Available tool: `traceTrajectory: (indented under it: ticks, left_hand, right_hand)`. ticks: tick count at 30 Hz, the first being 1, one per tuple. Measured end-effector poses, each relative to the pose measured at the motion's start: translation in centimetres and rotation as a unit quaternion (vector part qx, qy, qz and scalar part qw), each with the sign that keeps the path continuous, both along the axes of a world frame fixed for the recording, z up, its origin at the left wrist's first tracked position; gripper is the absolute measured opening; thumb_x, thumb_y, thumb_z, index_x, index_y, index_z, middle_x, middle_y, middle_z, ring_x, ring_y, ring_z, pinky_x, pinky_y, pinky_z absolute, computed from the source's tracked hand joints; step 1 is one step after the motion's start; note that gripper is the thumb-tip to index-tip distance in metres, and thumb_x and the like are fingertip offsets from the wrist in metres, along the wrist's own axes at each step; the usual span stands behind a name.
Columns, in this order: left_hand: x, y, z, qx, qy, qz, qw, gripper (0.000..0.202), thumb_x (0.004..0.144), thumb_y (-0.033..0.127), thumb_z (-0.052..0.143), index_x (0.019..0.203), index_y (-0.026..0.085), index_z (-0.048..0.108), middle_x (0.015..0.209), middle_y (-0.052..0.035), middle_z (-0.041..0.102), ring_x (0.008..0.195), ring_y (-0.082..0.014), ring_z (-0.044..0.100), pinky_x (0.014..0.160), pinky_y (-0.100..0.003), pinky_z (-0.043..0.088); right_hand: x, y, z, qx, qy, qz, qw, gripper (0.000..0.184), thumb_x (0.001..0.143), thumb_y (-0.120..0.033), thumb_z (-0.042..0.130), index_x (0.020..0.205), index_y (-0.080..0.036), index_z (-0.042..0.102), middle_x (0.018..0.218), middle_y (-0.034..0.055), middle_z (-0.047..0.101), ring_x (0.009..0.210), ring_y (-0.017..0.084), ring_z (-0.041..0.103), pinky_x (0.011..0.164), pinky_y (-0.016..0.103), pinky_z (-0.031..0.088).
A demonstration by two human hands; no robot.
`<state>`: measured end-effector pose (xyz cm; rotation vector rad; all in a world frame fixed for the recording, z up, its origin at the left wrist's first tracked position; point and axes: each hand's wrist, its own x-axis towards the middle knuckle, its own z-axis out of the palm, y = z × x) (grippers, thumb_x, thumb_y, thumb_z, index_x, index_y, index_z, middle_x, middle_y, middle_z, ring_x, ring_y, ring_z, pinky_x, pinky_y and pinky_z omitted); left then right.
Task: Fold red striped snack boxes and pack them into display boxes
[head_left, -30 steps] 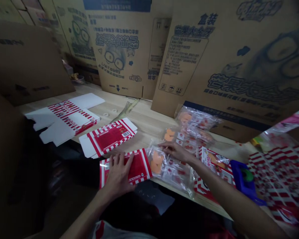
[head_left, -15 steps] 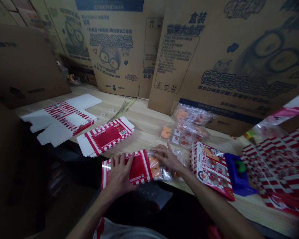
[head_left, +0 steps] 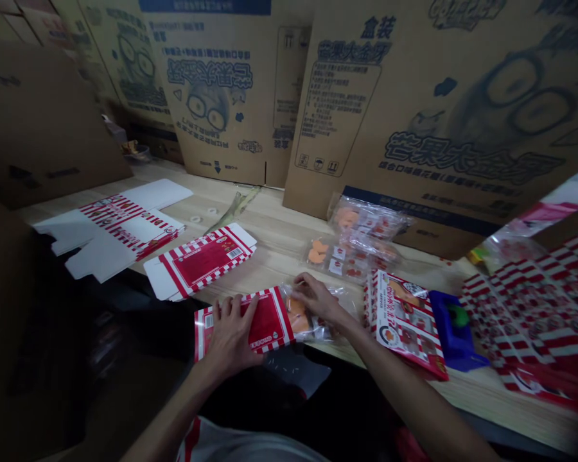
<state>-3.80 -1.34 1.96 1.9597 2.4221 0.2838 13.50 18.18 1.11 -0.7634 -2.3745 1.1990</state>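
My left hand (head_left: pixel 231 337) lies over a red-and-white striped carton (head_left: pixel 270 321) at the near edge of the wooden table, fingers wrapped on it. My right hand (head_left: pixel 318 298) presses a clear plastic bag (head_left: pixel 313 317) with orange pieces against the carton's open right end; part of the bag sits inside the carton. The fingers of the right hand curl on the bag.
Flat striped cartons (head_left: pixel 200 260) and a stack of white-backed blanks (head_left: pixel 110 231) lie to the left. More clear bags (head_left: pixel 361 237) sit behind. A filled carton (head_left: pixel 404 321), a blue tape dispenser (head_left: pixel 455 330) and striped packs (head_left: pixel 539 308) are at right. Large cardboard boxes (head_left: pixel 414 115) wall the back.
My right hand has pushed the clear bag leftward into the carton's open end; less of the bag shows now. The left hand has stayed on the carton.
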Motion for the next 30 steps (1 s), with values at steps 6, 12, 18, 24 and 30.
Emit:
traceTrajectory:
  ticks: [6,12,18,24,30]
  left_hand:
    - [-0.2,0.0,0.0,-0.015,0.003,-0.015,1.0,0.105,0.048,0.05,0.075,0.141,0.013,0.044,0.135,-0.0243,0.044,0.121,-0.046,0.038,0.107,-0.062,0.017]
    - [0.1,0.0,-0.2,-0.007,-0.012,0.017,1.0,0.102,0.048,0.047,0.075,0.14,0.012,0.046,0.134,-0.0235,0.045,0.121,-0.0449,0.038,0.107,-0.061,0.018]
    - [0.1,0.3,0.3,-0.051,-0.017,0.0,0.999,0.108,0.047,0.047,0.077,0.143,0.012,0.043,0.136,-0.025,0.044,0.123,-0.0462,0.038,0.107,-0.063,0.016]
    - [-0.5,0.5,-0.1,-0.071,0.014,-0.015,0.997,0.108,0.049,0.054,0.076,0.143,0.013,0.042,0.14,-0.0263,0.043,0.126,-0.0474,0.035,0.106,-0.064,0.016]
    - [-0.4,0.6,0.5,-0.096,0.013,-0.03,0.995,0.111,0.049,0.058,0.076,0.143,0.011,0.042,0.14,-0.0275,0.041,0.126,-0.0481,0.036,0.106,-0.063,0.016]
  right_hand:
    - [-2.3,0.0,-0.5,0.024,0.025,0.042,0.999,0.023,0.084,-0.024,0.061,0.105,-0.024,0.072,0.097,0.0048,0.069,0.093,0.02,0.062,0.087,0.034,0.046]
    - [-2.7,-1.2,-1.1,0.012,0.064,-0.069,0.995,0.011,0.075,-0.016,0.064,0.067,-0.02,0.07,0.076,0.0041,0.071,0.076,0.02,0.065,0.094,0.044,0.043]
    - [-2.7,-3.0,-1.1,-0.023,0.034,-0.031,0.999,0.015,0.077,-0.018,0.056,0.072,-0.024,0.069,0.08,-0.0013,0.074,0.081,0.019,0.067,0.111,0.059,0.017]
    - [-0.9,-3.2,-0.7,-0.073,0.184,-0.238,0.951,0.013,0.083,-0.03,0.05,0.09,-0.023,0.056,0.105,0.0075,0.071,0.098,0.022,0.066,0.087,0.038,0.051]
    - [6.2,-2.6,0.7,-0.057,0.019,-0.36,0.931,0.059,0.077,-0.05,0.062,0.125,-0.017,0.05,0.119,0.0154,0.064,0.119,0.031,0.056,0.101,0.049,0.042]
